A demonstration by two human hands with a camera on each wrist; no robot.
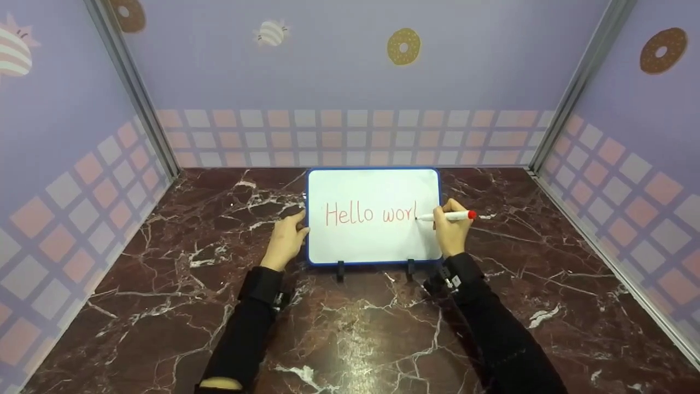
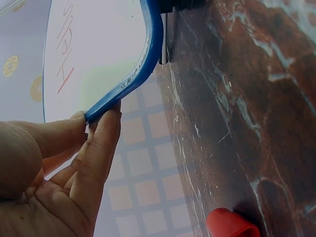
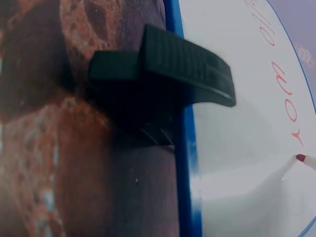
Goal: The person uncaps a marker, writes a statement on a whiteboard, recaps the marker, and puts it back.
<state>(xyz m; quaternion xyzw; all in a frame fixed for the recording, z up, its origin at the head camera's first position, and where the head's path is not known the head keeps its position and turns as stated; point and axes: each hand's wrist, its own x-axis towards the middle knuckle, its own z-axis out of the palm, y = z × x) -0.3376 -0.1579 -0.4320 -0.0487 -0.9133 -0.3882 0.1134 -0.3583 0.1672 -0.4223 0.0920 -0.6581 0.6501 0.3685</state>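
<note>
I'm mid-word: my left hand point(image 1: 285, 238) pinches the whiteboard point(image 1: 373, 191) edge, my right hand point(image 1: 451, 234) grips the marker point(image 1: 448, 216), whose tip rests after "worl", so I judge a steady "d" comes next.

We count one whiteboard point(image 1: 373, 216) standing on the tabletop point(image 1: 350, 328), propped by two black feet point(image 1: 340, 270) along its near edge. One red marker point(image 1: 448, 216) is in play, and one red cap point(image 2: 231, 224) lies on the tabletop. We see two hands: one left hand point(image 1: 285, 241) and one right hand point(image 1: 451, 232). On the walls we count three doughnut pictures point(image 1: 403, 46) and two striped sweets point(image 1: 271, 33).
</note>
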